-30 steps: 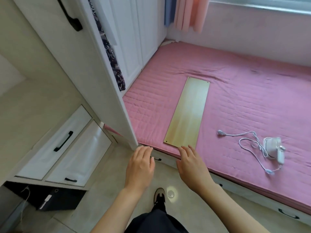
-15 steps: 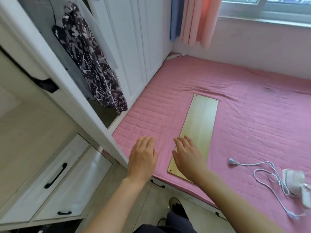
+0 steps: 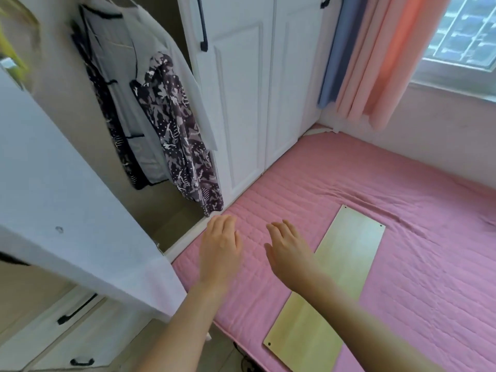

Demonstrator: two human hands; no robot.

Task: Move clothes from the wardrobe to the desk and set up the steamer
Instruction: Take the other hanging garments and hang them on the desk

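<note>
Now both my arms reach forward, palms turned down. My left hand (image 3: 221, 245) hovers over the pink quilted mattress (image 3: 402, 264), near the bottom edge of the open wardrobe (image 3: 67, 103); its fingers are straight, close together and relaxed, holding nothing. My right hand (image 3: 288, 251) is just beside it, apart from it, fingers slightly spread and loose, also empty, while its forearm crosses over the wooden board (image 3: 335, 277) that lies flat on the mattress. Whether either hand touches the quilt I cannot tell. The wardrobe's open door (image 3: 67, 210) stands to my left, blocking part of the view. Inside the open compartment the clothes hang in a row: a dark patterned garment (image 3: 182, 146) nearest me, its hem low near the compartment floor, a white garment (image 3: 166, 63) behind and above it, and a pale piece with dark trim (image 3: 112, 76) further left. The next wardrobe doors (image 3: 255, 103) are closed. Below the open door are two white drawers (image 3: 67, 331) with black handles, both pushed in. Pink and blue curtains (image 3: 375, 63) hang by the window (image 3: 464, 30).
</note>
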